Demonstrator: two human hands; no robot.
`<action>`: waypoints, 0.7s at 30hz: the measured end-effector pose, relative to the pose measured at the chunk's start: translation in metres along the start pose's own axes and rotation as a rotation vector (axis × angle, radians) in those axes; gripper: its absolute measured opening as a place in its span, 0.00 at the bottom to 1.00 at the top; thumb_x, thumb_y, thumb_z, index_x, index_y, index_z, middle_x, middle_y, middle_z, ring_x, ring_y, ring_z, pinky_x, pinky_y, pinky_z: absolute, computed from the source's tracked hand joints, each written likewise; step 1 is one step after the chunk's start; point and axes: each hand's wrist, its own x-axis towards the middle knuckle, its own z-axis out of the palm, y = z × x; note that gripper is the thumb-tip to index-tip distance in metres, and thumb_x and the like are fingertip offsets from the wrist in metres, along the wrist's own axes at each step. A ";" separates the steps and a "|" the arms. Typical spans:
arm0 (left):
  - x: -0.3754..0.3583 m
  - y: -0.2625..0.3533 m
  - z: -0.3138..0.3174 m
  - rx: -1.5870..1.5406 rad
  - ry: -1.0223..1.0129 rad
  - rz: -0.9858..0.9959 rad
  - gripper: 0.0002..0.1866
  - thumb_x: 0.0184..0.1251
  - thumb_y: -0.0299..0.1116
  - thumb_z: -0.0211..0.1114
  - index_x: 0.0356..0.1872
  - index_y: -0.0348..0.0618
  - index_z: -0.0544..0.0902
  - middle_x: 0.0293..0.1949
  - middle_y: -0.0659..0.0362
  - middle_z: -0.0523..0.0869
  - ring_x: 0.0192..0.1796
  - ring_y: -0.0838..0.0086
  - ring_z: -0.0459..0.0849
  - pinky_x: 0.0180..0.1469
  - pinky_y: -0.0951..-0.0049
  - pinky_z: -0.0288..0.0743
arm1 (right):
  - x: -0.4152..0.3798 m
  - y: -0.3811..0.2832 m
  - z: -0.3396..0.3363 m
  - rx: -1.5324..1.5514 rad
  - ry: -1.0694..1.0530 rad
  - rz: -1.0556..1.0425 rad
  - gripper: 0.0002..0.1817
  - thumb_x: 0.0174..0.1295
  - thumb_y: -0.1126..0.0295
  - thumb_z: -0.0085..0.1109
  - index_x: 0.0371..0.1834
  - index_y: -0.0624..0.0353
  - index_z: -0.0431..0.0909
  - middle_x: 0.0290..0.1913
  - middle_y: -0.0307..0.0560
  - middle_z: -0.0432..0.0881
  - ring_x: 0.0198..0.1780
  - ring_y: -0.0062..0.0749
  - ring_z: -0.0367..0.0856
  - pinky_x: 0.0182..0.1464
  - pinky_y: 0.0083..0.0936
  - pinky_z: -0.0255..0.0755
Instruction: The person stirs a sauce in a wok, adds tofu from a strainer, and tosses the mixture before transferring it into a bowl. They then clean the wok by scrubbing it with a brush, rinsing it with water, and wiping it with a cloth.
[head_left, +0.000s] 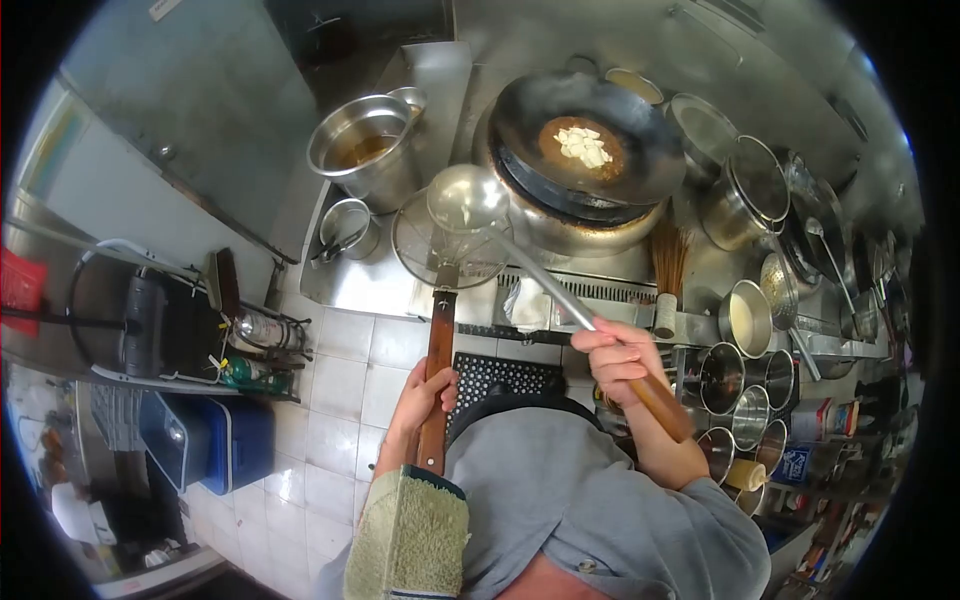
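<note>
The left hand (420,400) is gripping the brown wooden handle of a skimmer (439,340), whose round wire-mesh head is lying over the front edge of the steel desk (370,285). The right hand (618,360) is gripping a ladle (545,280) by its wooden end; its shiny, rounded bowl is overlapping the mesh, though I cannot tell whether they are touching. Toward the back edge, a dark, curved wok (535,100) is holding brown liquid and chunky pale pieces (583,147). Near the left edge, a tall steel pot (385,180) is containing brown liquid; closer to the front-left corner, a smaller pot (366,236) is holding utensils. A bristly brush (668,265) is resting by the front edge.
</note>
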 end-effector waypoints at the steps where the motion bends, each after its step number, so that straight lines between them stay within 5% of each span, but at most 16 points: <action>1: -0.002 -0.001 0.000 -0.013 -0.005 0.003 0.07 0.71 0.26 0.59 0.40 0.40 0.69 0.25 0.61 0.73 0.22 0.80 0.71 0.22 0.77 0.67 | -0.006 -0.001 0.014 0.026 -0.044 -0.013 0.22 0.77 0.73 0.35 0.73 0.59 0.54 0.32 0.40 0.63 0.18 0.10 0.64 0.11 0.09 0.64; 3: -0.004 -0.003 0.007 0.014 0.037 0.015 0.07 0.70 0.27 0.59 0.42 0.41 0.69 0.29 0.61 0.74 0.22 0.81 0.69 0.21 0.78 0.65 | -0.019 -0.012 0.032 0.009 -0.106 -0.113 0.23 0.77 0.73 0.33 0.73 0.61 0.54 0.33 0.41 0.63 0.18 0.12 0.65 0.10 0.10 0.65; 5: -0.007 0.001 0.022 0.023 0.124 0.049 0.08 0.70 0.27 0.59 0.43 0.41 0.68 0.29 0.61 0.74 0.22 0.81 0.70 0.21 0.78 0.65 | -0.029 -0.035 0.048 -0.391 -0.069 -0.253 0.26 0.74 0.75 0.39 0.76 0.57 0.53 0.30 0.38 0.63 0.16 0.13 0.63 0.12 0.12 0.66; 10: 0.027 -0.008 0.033 0.409 0.315 0.196 0.09 0.70 0.27 0.58 0.43 0.43 0.66 0.28 0.63 0.73 0.22 0.82 0.70 0.20 0.76 0.68 | -0.031 -0.096 0.059 -1.649 0.526 -0.646 0.39 0.66 0.76 0.52 0.80 0.50 0.47 0.25 0.37 0.68 0.14 0.17 0.64 0.14 0.19 0.66; 11: 0.038 -0.009 0.042 0.545 0.415 0.210 0.06 0.71 0.25 0.54 0.42 0.38 0.66 0.27 0.54 0.77 0.23 0.66 0.79 0.23 0.63 0.74 | -0.030 -0.109 0.060 -1.763 0.614 -0.654 0.41 0.65 0.76 0.54 0.80 0.49 0.47 0.24 0.37 0.70 0.14 0.18 0.65 0.15 0.20 0.66; 14: 0.101 -0.050 0.042 1.105 0.606 0.548 0.06 0.70 0.23 0.52 0.42 0.36 0.65 0.30 0.37 0.81 0.28 0.41 0.81 0.32 0.48 0.75 | -0.028 -0.145 0.049 -1.966 0.751 -0.676 0.42 0.63 0.78 0.57 0.80 0.44 0.50 0.22 0.36 0.70 0.15 0.20 0.67 0.17 0.22 0.67; 15: 0.109 -0.046 0.057 1.108 0.593 0.439 0.07 0.68 0.22 0.52 0.43 0.35 0.64 0.34 0.27 0.80 0.37 0.28 0.78 0.39 0.41 0.71 | -0.027 -0.152 0.048 -2.022 0.774 -0.676 0.43 0.63 0.77 0.57 0.80 0.44 0.50 0.22 0.37 0.70 0.15 0.20 0.68 0.17 0.23 0.67; 21: 0.118 -0.035 0.074 1.149 0.590 0.424 0.11 0.68 0.24 0.53 0.47 0.33 0.64 0.30 0.32 0.81 0.35 0.33 0.81 0.36 0.45 0.72 | -0.036 -0.185 0.053 -2.171 0.835 -0.619 0.42 0.62 0.74 0.57 0.80 0.47 0.48 0.21 0.56 0.75 0.16 0.37 0.73 0.26 0.34 0.70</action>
